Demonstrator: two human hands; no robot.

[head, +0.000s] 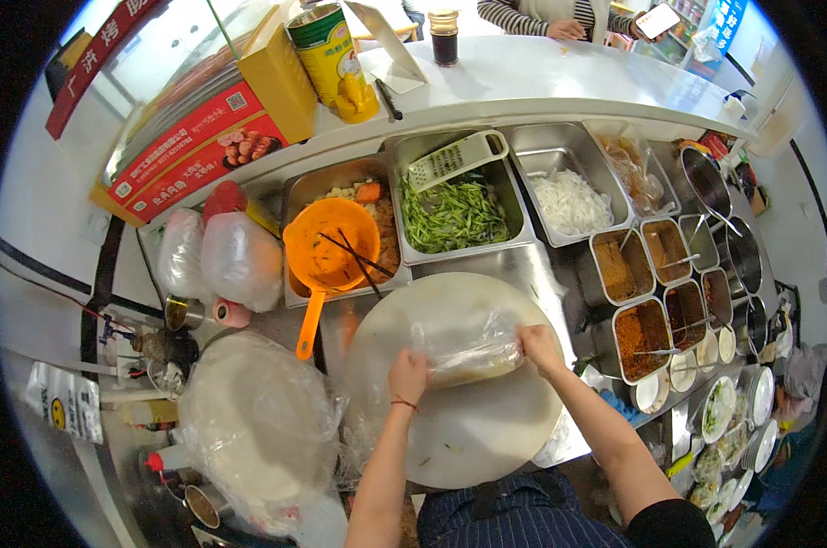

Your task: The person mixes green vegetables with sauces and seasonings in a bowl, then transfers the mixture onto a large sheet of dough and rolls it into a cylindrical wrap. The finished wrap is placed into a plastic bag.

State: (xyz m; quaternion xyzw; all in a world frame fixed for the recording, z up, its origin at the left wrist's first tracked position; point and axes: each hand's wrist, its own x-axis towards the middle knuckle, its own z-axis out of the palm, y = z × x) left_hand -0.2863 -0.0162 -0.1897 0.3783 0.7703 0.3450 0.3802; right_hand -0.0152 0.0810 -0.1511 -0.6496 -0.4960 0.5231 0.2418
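Note:
Before me lies a round white cutting board (482, 438) with a few green shreds on it. Over the board my left hand (408, 378) grips one side of a clear plastic bag (464, 353), and my right hand (538, 348) grips the other side. Inside the bag shows a long pale roll (478, 370), level with the board; the plastic partly blurs it. A red cord circles my left wrist. To the left, a stack of pale flat sheets (256, 411) sits under clear plastic.
Behind the board stand steel pans of green shreds (447, 219) with a grater (454, 161), and white noodles (571, 198). An orange strainer (334, 243) holds black chopsticks (355, 253). Spice tubs (641, 339) stand right. Across the counter (543, 75), a person's hand (567, 29) shows.

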